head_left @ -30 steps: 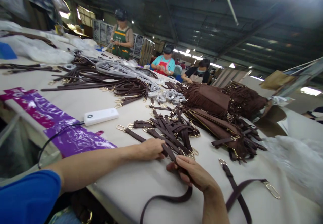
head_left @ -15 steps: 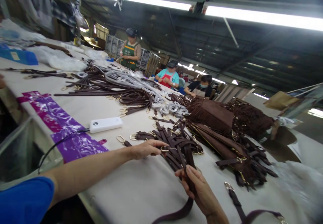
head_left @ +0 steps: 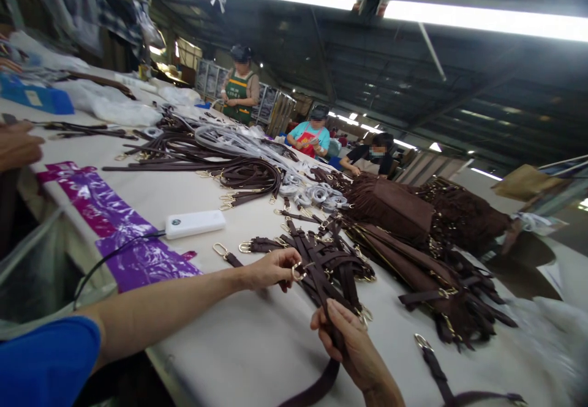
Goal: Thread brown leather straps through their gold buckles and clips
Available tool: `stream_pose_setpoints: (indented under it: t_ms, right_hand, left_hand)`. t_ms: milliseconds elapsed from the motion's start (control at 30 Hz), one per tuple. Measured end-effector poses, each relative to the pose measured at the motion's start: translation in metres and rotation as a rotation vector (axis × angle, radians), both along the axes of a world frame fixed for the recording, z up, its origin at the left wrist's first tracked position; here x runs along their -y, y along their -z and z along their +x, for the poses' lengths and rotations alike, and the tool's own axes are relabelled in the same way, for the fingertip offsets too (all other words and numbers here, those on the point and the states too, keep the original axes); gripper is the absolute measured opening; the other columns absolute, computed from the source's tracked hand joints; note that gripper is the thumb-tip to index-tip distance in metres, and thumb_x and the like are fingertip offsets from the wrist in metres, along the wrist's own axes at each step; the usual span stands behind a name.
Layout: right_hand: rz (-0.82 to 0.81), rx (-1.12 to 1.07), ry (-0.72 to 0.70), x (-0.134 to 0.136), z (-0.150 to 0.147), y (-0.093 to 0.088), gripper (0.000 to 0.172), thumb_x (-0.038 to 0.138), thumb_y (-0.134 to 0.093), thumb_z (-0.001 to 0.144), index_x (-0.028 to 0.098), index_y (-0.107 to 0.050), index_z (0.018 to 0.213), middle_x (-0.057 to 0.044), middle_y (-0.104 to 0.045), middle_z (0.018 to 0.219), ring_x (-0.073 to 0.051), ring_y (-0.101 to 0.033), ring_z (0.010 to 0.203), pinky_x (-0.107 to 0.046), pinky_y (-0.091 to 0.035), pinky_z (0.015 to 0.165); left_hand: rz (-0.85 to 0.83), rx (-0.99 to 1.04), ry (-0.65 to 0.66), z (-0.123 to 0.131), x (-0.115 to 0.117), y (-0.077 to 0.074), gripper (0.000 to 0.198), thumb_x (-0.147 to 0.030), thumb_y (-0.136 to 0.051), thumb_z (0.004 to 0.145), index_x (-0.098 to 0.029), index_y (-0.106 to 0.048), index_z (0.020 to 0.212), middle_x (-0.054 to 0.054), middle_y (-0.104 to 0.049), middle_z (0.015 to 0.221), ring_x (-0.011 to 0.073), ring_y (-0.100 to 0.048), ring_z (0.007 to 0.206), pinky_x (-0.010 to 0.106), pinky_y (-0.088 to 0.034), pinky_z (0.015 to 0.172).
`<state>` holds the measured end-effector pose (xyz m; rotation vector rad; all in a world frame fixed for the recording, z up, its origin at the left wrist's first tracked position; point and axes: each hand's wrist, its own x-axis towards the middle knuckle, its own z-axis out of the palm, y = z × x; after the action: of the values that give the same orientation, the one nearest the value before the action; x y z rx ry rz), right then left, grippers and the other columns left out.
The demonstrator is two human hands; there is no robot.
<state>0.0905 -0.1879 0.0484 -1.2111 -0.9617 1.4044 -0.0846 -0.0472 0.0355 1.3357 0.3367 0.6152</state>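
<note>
My left hand (head_left: 272,270) is closed, its thumb and fingertips pinching a gold-coloured metal clasp (head_left: 298,270). Lower and to the right, my right hand (head_left: 346,341) grips a dark brown strap (head_left: 316,387), which hangs in a curve below the fingers onto the table. Whether the clasp joins this same strap is hard to see against the dark pile. Behind both hands lies a heap of brown straps (head_left: 337,263) with gold fittings.
Brown fringed bags (head_left: 395,205) are piled to the right. A white power bank (head_left: 195,223) with a black cable lies beside purple plastic (head_left: 138,251). Another strap (head_left: 436,373) rests at lower right. Another person's hand (head_left: 18,144) shows at the left edge; several people work farther back.
My right hand has shifted slightly left with the strap. My left hand has turned a little, tilting the clasp. Another person's hand has come into view at the left edge.
</note>
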Motion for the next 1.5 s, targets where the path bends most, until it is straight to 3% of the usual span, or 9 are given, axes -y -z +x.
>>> stream_pose_setpoints:
  t_ms: [167,267,500,733,900,1000,1167,1333,1500]
  right_hand:
    - [-0.056,0.078,-0.142,-0.001,-0.005,0.003,0.050,0.061,-0.065,0.080,0.014,-0.053,0.069,-0.004,-0.063,0.062,-0.002,-0.034,0.038,-0.016,-0.012,0.035]
    - [-0.081,0.124,-0.161,-0.003,-0.012,0.003,0.052,0.064,-0.065,0.078,0.015,-0.053,0.069,-0.003,-0.064,0.061,-0.002,-0.034,0.037,-0.016,-0.012,0.035]
    - [-0.062,0.109,-0.078,-0.011,-0.024,0.008,0.053,0.067,-0.068,0.073,0.015,-0.054,0.072,-0.002,-0.064,0.065,-0.002,-0.032,0.038,-0.016,-0.010,0.035]
    - [-0.025,0.052,0.042,-0.015,-0.018,0.017,0.056,0.068,-0.071,0.069,0.015,-0.056,0.074,-0.001,-0.064,0.067,-0.001,-0.029,0.037,-0.017,-0.009,0.035]
    - [-0.018,-0.001,0.085,-0.018,-0.021,0.018,0.056,0.067,-0.073,0.067,0.014,-0.057,0.072,0.001,-0.060,0.063,0.001,-0.026,0.036,-0.016,-0.010,0.035]
    - [-0.035,-0.040,0.086,-0.018,-0.021,0.017,0.054,0.065,-0.075,0.067,0.015,-0.055,0.072,0.003,-0.057,0.060,0.001,-0.025,0.036,-0.015,-0.010,0.035]
    - [-0.053,-0.049,0.062,-0.016,-0.018,0.017,0.050,0.061,-0.074,0.071,0.016,-0.054,0.073,0.005,-0.054,0.056,0.001,-0.023,0.036,-0.014,-0.009,0.035]
    - [-0.073,-0.025,0.077,-0.015,-0.018,0.013,0.053,0.064,-0.076,0.067,0.016,-0.053,0.072,0.006,-0.052,0.054,0.001,-0.023,0.035,-0.014,-0.009,0.034]
    - [-0.059,0.003,0.077,-0.013,-0.018,0.012,0.053,0.064,-0.074,0.068,0.016,-0.052,0.070,0.006,-0.050,0.053,0.000,-0.022,0.035,-0.015,-0.008,0.034]
  left_hand:
    - [0.005,-0.068,-0.059,0.002,0.001,0.001,0.033,-0.028,-0.061,0.073,-0.021,-0.039,0.097,-0.006,-0.054,0.074,0.0046,-0.049,0.043,0.015,-0.034,0.042]
    - [0.146,-0.135,-0.174,0.000,0.002,-0.004,0.031,-0.025,-0.053,0.079,-0.017,-0.049,0.109,-0.010,-0.043,0.058,0.0043,-0.035,0.041,0.016,-0.028,0.042]
    - [0.294,-0.184,-0.314,0.002,0.006,-0.011,0.032,-0.026,-0.049,0.081,-0.009,-0.067,0.100,-0.002,-0.052,0.066,0.0105,-0.044,0.063,0.022,-0.034,0.058]
    - [0.212,-0.134,-0.205,0.000,0.010,-0.009,0.048,-0.038,-0.049,0.085,-0.009,-0.057,0.121,-0.007,-0.036,0.054,0.0083,-0.031,0.051,0.021,-0.026,0.048]
    - [0.184,-0.047,-0.073,0.006,0.017,-0.002,0.054,-0.063,-0.049,0.082,-0.011,-0.061,0.093,-0.003,-0.040,0.063,0.0107,-0.040,0.060,0.024,-0.042,0.056]
    - [0.206,-0.050,-0.079,0.005,0.017,-0.003,0.056,-0.068,-0.048,0.081,-0.013,-0.057,0.079,-0.003,-0.039,0.062,0.0106,-0.038,0.059,0.025,-0.041,0.059]
    - [0.389,-0.103,-0.211,-0.001,0.011,-0.006,0.058,-0.065,-0.040,0.087,-0.012,-0.062,0.080,0.000,-0.046,0.070,0.0127,-0.040,0.069,0.027,-0.038,0.070]
    - [0.234,-0.030,-0.166,-0.002,0.007,-0.006,0.054,-0.058,-0.059,0.079,-0.013,-0.068,0.106,0.006,-0.062,0.094,0.0174,-0.050,0.090,0.028,-0.039,0.084]
    - [0.113,-0.025,-0.090,-0.004,0.008,-0.013,0.042,-0.042,-0.072,0.070,-0.013,-0.072,0.100,0.005,-0.067,0.093,0.0151,-0.053,0.084,0.024,-0.040,0.077]
